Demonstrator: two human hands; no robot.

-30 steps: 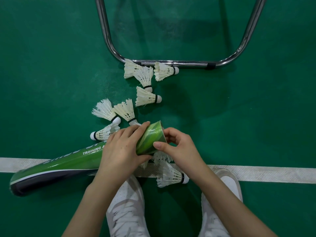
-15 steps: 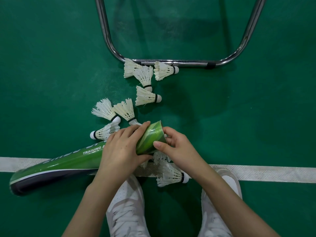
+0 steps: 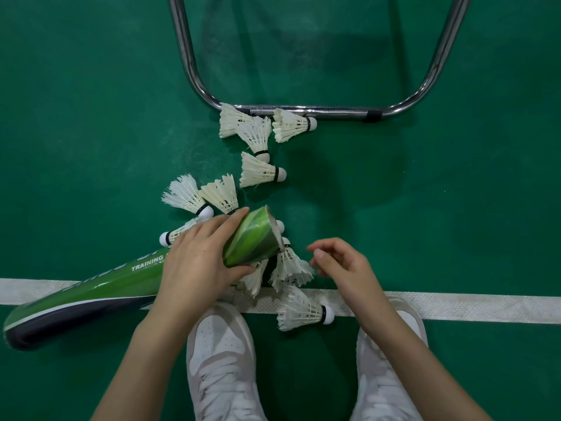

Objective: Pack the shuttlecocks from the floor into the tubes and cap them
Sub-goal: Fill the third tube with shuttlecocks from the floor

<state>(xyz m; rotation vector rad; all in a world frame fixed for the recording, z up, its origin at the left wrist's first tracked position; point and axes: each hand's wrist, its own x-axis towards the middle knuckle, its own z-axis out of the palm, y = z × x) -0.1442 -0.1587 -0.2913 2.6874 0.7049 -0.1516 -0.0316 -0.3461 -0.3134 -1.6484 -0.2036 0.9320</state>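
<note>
The green shuttlecock tube lies across the white court line, the left hand wrapped round its open end. White shuttlecocks crowd that rim. The right hand hovers just beside them, fingers loosely curled and empty, bare green floor beyond.

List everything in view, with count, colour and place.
Tube: one, green with a dark underside, lying across the line at the left, no cap on the open end.
Shuttlecocks: about eleven, white, scattered on the floor from the frame to the tube's mouth, some partly hidden.
Metal frame: one, chrome, at the top.
Line: one, white, across the floor.
Floor: green.
Shoes: two, white, at the bottom.
Left hand: grips the tube near its mouth.
Right hand: empty, beside the mouth.
</note>
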